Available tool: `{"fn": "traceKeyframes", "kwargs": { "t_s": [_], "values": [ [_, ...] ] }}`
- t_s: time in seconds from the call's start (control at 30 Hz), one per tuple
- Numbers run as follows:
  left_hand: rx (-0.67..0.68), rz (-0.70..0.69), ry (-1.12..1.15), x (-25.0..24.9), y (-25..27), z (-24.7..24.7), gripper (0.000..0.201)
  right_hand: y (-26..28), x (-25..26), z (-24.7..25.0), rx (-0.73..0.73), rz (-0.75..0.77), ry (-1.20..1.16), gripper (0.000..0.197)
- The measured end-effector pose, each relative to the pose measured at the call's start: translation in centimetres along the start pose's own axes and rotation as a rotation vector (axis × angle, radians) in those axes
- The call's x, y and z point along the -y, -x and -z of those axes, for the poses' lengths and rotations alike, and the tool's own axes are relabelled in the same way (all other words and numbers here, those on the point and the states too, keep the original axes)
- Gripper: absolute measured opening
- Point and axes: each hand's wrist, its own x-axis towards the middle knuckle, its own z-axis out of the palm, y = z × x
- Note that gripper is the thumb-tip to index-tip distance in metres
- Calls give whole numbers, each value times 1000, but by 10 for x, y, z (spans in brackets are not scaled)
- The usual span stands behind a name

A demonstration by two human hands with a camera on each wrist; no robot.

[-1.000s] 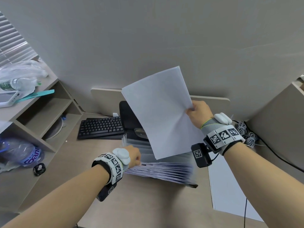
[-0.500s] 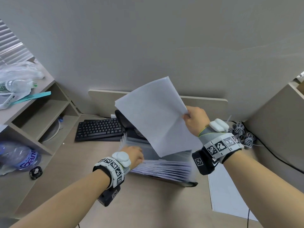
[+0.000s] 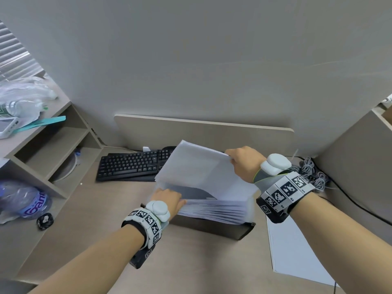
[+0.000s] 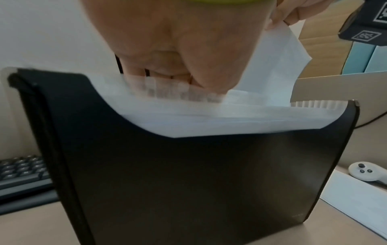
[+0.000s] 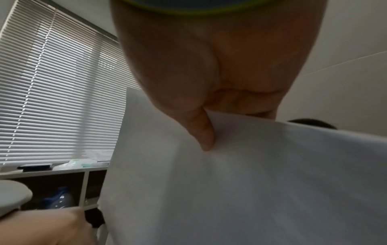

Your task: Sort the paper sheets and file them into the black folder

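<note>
The black folder (image 3: 212, 228) stands upright on the desk, its top open and its pockets full of white sheets; the left wrist view shows its dark front wall (image 4: 188, 182). My left hand (image 3: 169, 200) grips the pale dividers at the folder's left end, fingers curled in among them (image 4: 178, 49). My right hand (image 3: 244, 162) pinches the top right edge of a white paper sheet (image 3: 201, 172) between thumb and fingers (image 5: 209, 66). The sheet (image 5: 251, 182) leans over the folder, and its lower edge dips into a pocket behind the left hand (image 4: 272, 66).
A black keyboard (image 3: 131, 166) lies just behind the folder on the left. More white sheets (image 3: 297, 251) lie flat on the desk to the right, near a white controller (image 4: 366, 172). A shelf unit (image 3: 53, 145) stands left, coiled cables (image 3: 314, 172) at back right.
My right hand has brought the sheet down from high above the folder until its lower edge is in the folder's top. My left hand has stayed on the dividers.
</note>
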Motion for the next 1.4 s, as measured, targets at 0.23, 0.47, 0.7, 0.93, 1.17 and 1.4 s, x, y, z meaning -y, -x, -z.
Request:
{"fn": "traceKeyframes", "kwargs": {
  "t_s": [0.23,0.47,0.7,0.93,1.17,1.4],
  "values": [
    [-15,156,-49,0,8,1,63,2,14,-1,71,-17,103,22],
    [-11,204,-14,1,10,1,60,5,12,1,13,1,138,28],
    [-50,179,12,0,9,0,58,4,27,2,105,50,177,36],
    [-72,177,16,0,12,0,58,5,27,-2,123,66,194,39],
    [-67,156,31,0,10,-2,56,5,24,-10,151,90,200,32],
    [-14,158,122,-4,8,-6,57,-1,14,-20,51,81,83,31]
  ]
}}
